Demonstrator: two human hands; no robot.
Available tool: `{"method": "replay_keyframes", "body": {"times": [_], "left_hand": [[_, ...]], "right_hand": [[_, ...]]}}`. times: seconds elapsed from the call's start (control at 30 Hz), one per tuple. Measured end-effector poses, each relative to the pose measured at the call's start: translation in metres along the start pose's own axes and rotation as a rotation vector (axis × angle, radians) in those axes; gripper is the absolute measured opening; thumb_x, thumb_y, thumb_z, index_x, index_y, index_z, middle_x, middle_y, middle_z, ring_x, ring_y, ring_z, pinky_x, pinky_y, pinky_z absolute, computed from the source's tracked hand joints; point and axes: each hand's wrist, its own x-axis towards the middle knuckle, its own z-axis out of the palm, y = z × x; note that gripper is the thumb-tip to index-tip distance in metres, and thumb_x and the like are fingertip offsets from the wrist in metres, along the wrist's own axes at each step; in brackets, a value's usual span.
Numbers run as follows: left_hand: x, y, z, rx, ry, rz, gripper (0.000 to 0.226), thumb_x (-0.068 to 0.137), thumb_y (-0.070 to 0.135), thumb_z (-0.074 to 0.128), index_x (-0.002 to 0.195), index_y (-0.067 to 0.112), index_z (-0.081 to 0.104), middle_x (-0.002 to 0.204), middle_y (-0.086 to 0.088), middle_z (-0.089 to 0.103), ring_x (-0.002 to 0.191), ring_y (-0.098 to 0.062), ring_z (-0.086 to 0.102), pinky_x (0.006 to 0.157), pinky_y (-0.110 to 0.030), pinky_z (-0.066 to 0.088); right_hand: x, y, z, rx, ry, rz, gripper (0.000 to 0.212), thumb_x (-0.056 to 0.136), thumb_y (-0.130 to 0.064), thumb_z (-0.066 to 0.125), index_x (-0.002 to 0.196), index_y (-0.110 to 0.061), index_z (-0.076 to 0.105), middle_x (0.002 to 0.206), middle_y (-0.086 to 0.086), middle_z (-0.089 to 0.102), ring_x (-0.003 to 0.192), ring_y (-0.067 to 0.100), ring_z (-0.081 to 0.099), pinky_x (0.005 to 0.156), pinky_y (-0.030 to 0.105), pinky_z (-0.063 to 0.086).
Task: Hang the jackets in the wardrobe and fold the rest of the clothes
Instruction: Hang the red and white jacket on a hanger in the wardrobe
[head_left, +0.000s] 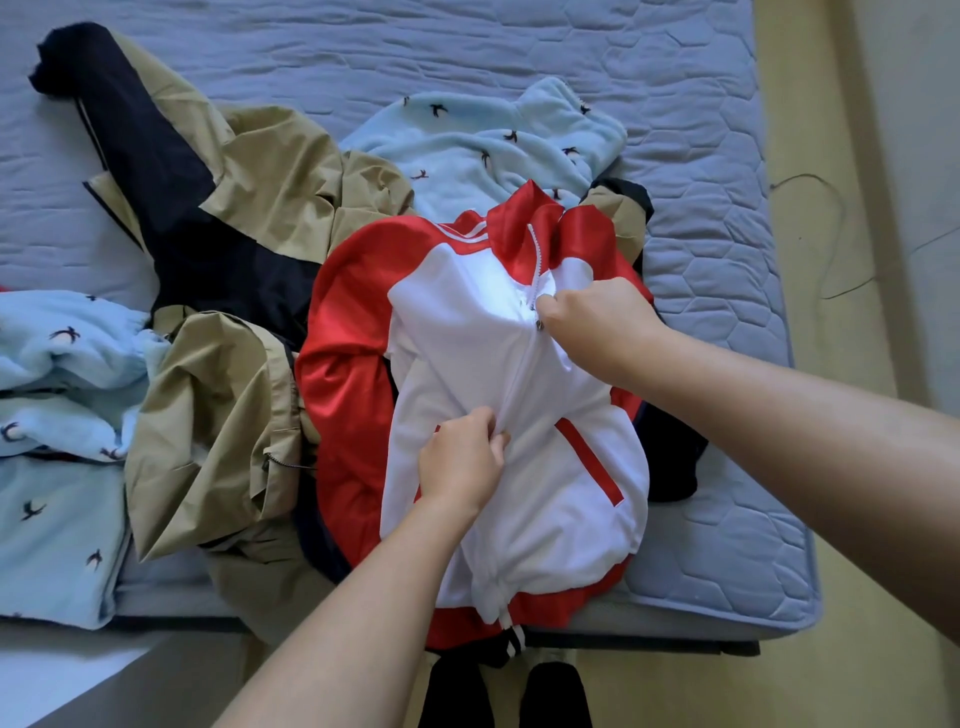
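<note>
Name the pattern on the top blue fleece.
Small dark birds scattered on the light blue fleece; head view.

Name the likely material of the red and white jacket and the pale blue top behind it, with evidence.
Red and white jacket: probably smooth synthetic knit; the red sleeves shine. Pale blue top: apparently fleece; matt, fuzzy surface.

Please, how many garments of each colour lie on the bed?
Red and white zip jacket: 1
Tan and navy jacket: 1
Light blue bird-print fleeces: 2
Total: 4, though the left blue heap may hide more.
</note>
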Motion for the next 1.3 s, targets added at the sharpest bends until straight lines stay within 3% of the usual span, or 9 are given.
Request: {"method": "replay_keyframes", "body": {"times": [0.13, 0.3, 0.5, 0.7, 0.9, 1.0, 1.07, 1.17, 1.3], "left_hand": [[0.013, -0.005, -0.004, 0.089, -0.078, -0.027, 0.027, 0.091, 0.034, 0.054, 0.072, 0.022, 0.039, 0.085, -0.006, 0.062, 0.087, -0.03, 0.058, 0.059, -0.031, 0.033], [0.026, 0.005, -0.028, -0.012, -0.312, -0.093, 0.018, 0.084, 0.028, 0.055, 0.071, 0.018, 0.047, 0.076, -0.004, 0.059, 0.087, -0.03, 0.062, 0.063, -0.032, 0.045], [0.094, 0.052, -0.106, -0.485, 0.094, -0.203, 0.023, 0.069, 0.035, 0.047, 0.064, 0.014, 0.053, 0.077, -0.018, 0.068, 0.076, -0.033, 0.067, 0.078, -0.045, 0.057], [0.127, 0.105, -0.107, -0.152, -0.218, -0.138, 0.039, 0.062, 0.051, 0.063, 0.071, 0.017, 0.047, 0.057, 0.0, 0.062, 0.054, -0.018, 0.061, 0.064, -0.029, 0.054], [0.12, 0.117, -0.084, 0.053, -0.405, -0.141, 0.018, 0.087, 0.025, 0.053, 0.098, 0.012, 0.06, 0.082, -0.002, 0.057, 0.066, -0.012, 0.061, 0.086, -0.028, 0.051], [0.119, 0.117, -0.09, -0.253, -0.37, -0.303, 0.015, 0.097, 0.01, 0.045, 0.097, 0.003, 0.059, 0.067, -0.006, 0.056, 0.053, -0.017, 0.055, 0.05, -0.02, 0.047], [0.113, 0.117, -0.102, -0.566, -0.26, -0.406, 0.019, 0.099, 0.007, 0.044, 0.111, 0.001, 0.057, 0.065, -0.006, 0.057, 0.051, -0.016, 0.055, 0.044, -0.019, 0.045], [0.093, 0.123, -0.118, -0.869, -0.237, -0.507, 0.013, 0.099, 0.008, 0.044, 0.089, 0.009, 0.053, 0.047, -0.002, 0.061, 0.044, -0.016, 0.056, 0.036, -0.02, 0.046], [0.064, 0.113, -0.134, -1.059, -0.217, -0.461, 0.027, 0.1, 0.012, 0.043, 0.121, 0.001, 0.056, 0.103, -0.015, 0.064, 0.079, -0.024, 0.061, 0.069, -0.034, 0.055]], "right_hand": [[0.002, 0.006, -0.008, -0.147, -0.102, 0.048, 0.025, 0.072, 0.0, 0.061, 0.094, -0.012, 0.058, 0.061, -0.004, 0.027, 0.056, 0.019, 0.033, 0.045, 0.023, 0.008], [-0.001, 0.007, -0.012, -0.293, 0.01, 0.06, 0.025, 0.036, -0.021, 0.077, 0.06, -0.022, 0.07, 0.043, -0.01, 0.045, 0.032, 0.007, 0.04, 0.048, 0.023, -0.005], [-0.011, 0.006, 0.002, -0.123, -0.086, 0.036, 0.038, 0.084, 0.01, 0.042, 0.117, -0.003, 0.053, 0.068, 0.003, 0.044, 0.055, 0.022, 0.037, 0.044, 0.025, 0.01], [-0.029, -0.001, -0.013, -0.214, 0.143, 0.016, 0.016, 0.051, -0.004, 0.067, 0.06, -0.017, 0.066, 0.04, -0.01, 0.044, 0.029, 0.009, 0.04, 0.037, 0.016, 0.013], [-0.044, -0.003, -0.005, -0.281, 0.162, 0.016, 0.019, 0.058, -0.013, 0.077, 0.073, -0.025, 0.071, 0.047, -0.013, 0.048, 0.036, 0.006, 0.045, 0.038, 0.018, 0.019], [-0.055, -0.006, -0.007, -0.154, 0.305, 0.014, 0.036, 0.046, 0.003, 0.067, 0.078, -0.013, 0.075, 0.048, -0.006, 0.053, 0.03, 0.011, 0.044, 0.035, 0.014, 0.02], [-0.065, -0.014, -0.002, -0.092, 0.362, -0.067, 0.03, 0.036, 0.003, 0.069, 0.06, -0.015, 0.069, 0.04, -0.003, 0.048, 0.026, 0.014, 0.038, 0.034, 0.015, 0.017], [-0.073, -0.027, 0.003, 0.012, 0.215, -0.061, 0.03, 0.032, 0.0, 0.076, 0.054, -0.016, 0.063, 0.04, -0.001, 0.038, 0.031, 0.016, 0.022, 0.037, 0.018, 0.013], [-0.063, -0.022, -0.002, 0.718, 0.016, 0.377, 0.024, 0.094, -0.027, 0.049, 0.077, -0.014, 0.06, 0.069, 0.008, 0.062, 0.064, 0.031, 0.058, 0.054, 0.035, 0.043]]}}
